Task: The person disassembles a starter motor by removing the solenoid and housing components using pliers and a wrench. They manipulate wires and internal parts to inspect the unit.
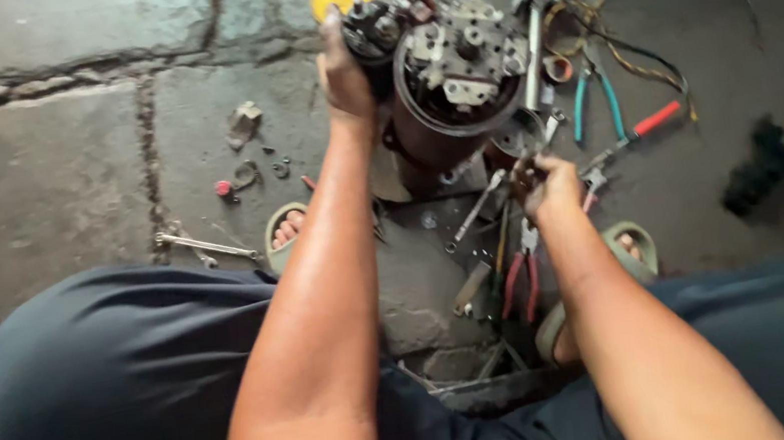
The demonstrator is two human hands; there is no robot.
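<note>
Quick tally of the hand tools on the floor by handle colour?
Teal-handled pliers: 1
Red-handled pliers: 1
Red-handled screwdriver: 1
Bare metal wrenches: 2, one left of the foot, one below the motor housing
Total: 5

The left hand grips the motor housing; the right hand is at its lower edge. More tools may be hidden in the pile.

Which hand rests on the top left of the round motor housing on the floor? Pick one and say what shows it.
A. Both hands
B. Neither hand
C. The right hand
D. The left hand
D: the left hand grips the upper left edge of the motor housing, while the right hand is lower down, at its bottom right edge among the tools.
</note>
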